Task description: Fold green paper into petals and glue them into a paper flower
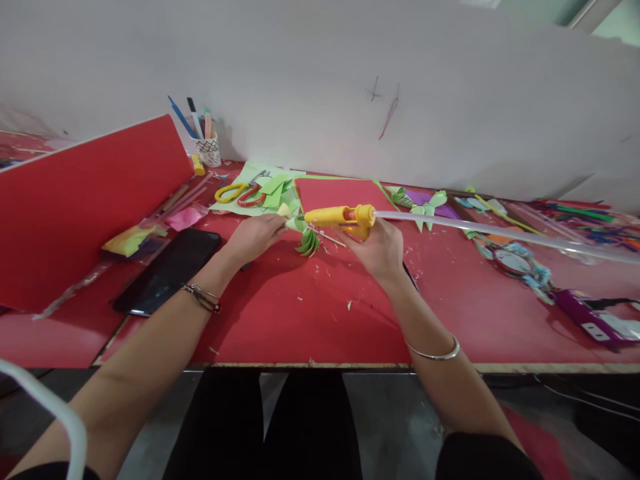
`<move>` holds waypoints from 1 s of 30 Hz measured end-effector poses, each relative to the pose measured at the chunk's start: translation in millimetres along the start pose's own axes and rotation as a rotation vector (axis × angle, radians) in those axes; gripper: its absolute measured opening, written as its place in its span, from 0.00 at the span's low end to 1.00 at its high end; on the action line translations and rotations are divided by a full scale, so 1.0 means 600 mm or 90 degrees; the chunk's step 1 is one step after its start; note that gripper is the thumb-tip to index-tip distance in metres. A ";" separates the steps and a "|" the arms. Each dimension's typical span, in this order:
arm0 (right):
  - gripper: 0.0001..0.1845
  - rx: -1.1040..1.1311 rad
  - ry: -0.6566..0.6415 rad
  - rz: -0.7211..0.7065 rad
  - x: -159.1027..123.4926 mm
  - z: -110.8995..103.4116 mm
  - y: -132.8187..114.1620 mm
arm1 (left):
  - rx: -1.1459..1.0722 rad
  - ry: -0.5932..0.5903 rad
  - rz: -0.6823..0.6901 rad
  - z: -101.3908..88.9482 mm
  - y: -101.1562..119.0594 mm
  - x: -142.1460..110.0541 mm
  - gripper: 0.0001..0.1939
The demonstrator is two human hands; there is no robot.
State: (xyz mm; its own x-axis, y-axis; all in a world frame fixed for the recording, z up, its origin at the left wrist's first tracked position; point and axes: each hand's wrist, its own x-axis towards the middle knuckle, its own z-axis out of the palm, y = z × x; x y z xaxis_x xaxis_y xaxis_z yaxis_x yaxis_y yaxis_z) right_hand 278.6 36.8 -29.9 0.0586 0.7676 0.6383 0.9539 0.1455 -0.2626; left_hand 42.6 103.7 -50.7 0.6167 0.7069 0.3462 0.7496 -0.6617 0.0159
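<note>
My right hand (379, 252) grips a yellow hot glue gun (327, 215), its nozzle pointing left. A long clear glue stick (480, 231) runs out of its back far to the right. Pinched in the fingers of my left hand (256, 237) is a green paper piece with curled, fringed strips (308, 243). The nozzle is close to this paper; whether they touch I cannot tell. Beyond my hands lie scissors with yellow handles (231, 193), scissors with red handles (250, 196), green paper scraps (274, 191) and a red sheet (340, 194).
A black phone (173, 270) lies left of my left arm, beside a raised red board (95, 207). A pen cup (208, 151) stands against the wall. Folded green paper shapes (423, 208), pipe cleaners (595, 217) and a purple power strip (580, 317) are to the right.
</note>
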 end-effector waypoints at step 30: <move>0.18 0.012 -0.094 -0.025 0.006 0.006 0.018 | -0.014 -0.044 0.008 0.004 -0.008 -0.001 0.13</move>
State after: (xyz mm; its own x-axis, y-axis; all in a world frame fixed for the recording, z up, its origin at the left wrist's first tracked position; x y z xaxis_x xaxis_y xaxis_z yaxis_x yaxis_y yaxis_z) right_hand 287.9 43.2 -33.0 -0.0236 0.8448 0.5346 0.9487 0.1876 -0.2545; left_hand 39.2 106.8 -53.1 0.6420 0.7133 0.2810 0.7364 -0.6758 0.0331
